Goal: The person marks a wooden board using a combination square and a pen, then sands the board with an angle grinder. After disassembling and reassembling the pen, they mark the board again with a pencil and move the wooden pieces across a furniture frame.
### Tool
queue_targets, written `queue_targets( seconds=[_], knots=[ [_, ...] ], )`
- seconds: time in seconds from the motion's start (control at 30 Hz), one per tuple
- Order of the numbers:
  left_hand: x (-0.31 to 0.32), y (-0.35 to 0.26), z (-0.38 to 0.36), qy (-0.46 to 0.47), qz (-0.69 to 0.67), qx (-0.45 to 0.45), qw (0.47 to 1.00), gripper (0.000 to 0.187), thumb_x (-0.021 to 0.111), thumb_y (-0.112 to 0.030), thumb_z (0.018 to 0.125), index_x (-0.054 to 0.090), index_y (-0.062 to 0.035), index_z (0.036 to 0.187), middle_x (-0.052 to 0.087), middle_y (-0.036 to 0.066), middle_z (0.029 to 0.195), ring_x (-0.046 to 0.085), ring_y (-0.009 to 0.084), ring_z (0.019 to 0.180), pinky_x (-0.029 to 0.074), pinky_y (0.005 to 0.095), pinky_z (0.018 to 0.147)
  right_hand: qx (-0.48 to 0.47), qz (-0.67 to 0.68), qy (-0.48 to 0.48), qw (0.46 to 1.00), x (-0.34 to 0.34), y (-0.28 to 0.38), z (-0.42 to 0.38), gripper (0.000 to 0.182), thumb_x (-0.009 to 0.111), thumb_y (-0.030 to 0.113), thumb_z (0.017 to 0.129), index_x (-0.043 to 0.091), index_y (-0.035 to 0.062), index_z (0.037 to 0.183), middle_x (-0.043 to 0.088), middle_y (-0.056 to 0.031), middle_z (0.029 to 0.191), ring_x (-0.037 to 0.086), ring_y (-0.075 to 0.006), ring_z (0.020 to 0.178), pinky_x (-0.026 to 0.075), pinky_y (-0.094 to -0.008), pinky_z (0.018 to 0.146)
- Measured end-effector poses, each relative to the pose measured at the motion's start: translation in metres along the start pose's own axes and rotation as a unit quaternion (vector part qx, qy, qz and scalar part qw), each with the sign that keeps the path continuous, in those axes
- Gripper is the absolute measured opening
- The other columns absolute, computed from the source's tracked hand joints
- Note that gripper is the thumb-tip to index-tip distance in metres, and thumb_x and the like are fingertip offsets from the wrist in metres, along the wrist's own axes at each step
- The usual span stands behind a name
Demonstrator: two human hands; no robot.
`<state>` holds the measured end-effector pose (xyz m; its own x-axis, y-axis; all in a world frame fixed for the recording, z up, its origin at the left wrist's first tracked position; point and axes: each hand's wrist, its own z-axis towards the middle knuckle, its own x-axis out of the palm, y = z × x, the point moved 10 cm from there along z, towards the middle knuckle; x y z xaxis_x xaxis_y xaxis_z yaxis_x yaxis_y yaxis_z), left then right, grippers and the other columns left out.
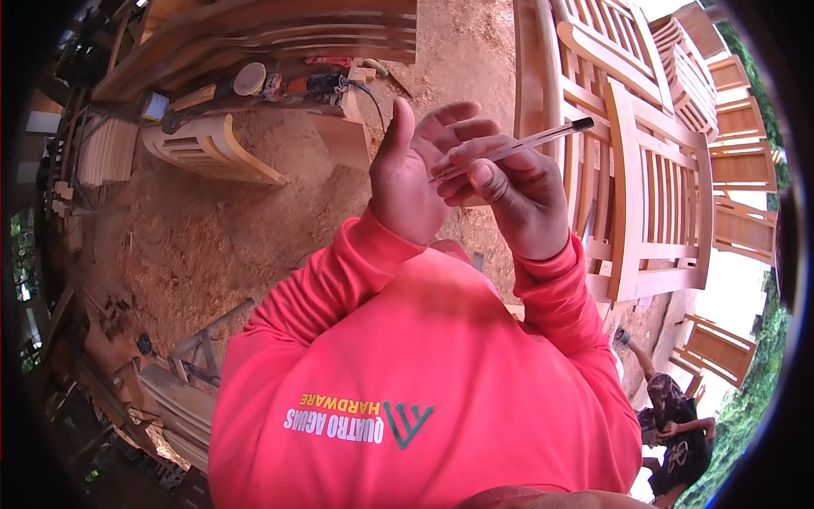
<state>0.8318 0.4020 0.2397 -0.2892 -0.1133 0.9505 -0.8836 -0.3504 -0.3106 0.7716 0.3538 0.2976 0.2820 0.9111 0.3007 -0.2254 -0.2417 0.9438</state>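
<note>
In the middle of the head view, above my red shirt front, both hands are raised close together. My right hand (521,195) pinches a clear ballpoint pen (553,134) between thumb and fingers. The pen's black end points up and to the right, and its tip lies close over the left palm. My left hand (409,174) is held palm up with the thumb stretched out. Its fingers are apart and slightly curled, partly covered by the right hand.
Slatted wooden frames (649,187) stand close on the right. A bench at the upper left bears an orange and black power tool (305,85) with a cord. A curved slatted piece (212,146) lies on the dusty ground. Another person (674,424) is at the lower right.
</note>
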Motion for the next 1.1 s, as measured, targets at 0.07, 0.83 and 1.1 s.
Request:
queue_targets(
  seconds=[0.07,0.83,1.1],
  knots=[
    [0.005,-0.022,-0.018,-0.032,0.213,0.133,0.967,0.065,0.063,-0.056,0.098,0.054,-0.0025,0.134,0.064,0.017,0.127,0.064,0.0216,0.115,0.054,0.0343,0.092,0.003,0.041,-0.016,0.999,-0.01,0.004,-0.005,0.02,0.064,0.013,0.102,0.07,-0.0049,0.111,0.07,-0.0111,0.102,0.07,-0.0186,0.09,0.057,-0.03,0.077],
    [0.061,-0.056,-0.05,-0.038,0.676,0.296,0.674,0.028,0.066,-0.026,0.103,0.065,0.0009,0.096,0.062,0.002,0.074,0.058,0.0071,0.067,0.045,0.0227,0.06,-0.143,-0.017,-0.11,0.983,-0.035,0.031,-0.033,0.014,0.077,-0.005,0.086,0.071,-0.0021,0.099,0.071,-0.0122,0.096,0.068,-0.0159,0.083,0.054,-0.0265,0.073],
    [0.016,-0.041,-0.025,-0.054,0.514,0.092,0.851,0.027,0.058,-0.029,0.107,0.061,-0.0059,0.093,0.053,-0.004,0.072,0.046,0.0032,0.066,0.037,0.0195,0.06,-0.218,-0.326,-0.06,0.918,-0.009,0.066,-0.025,0.028,0.075,-0.019,0.073,0.074,-0.0011,0.094,0.071,-0.0129,0.089,0.071,-0.0189,0.078,0.057,-0.0265,0.065]
  ],
)
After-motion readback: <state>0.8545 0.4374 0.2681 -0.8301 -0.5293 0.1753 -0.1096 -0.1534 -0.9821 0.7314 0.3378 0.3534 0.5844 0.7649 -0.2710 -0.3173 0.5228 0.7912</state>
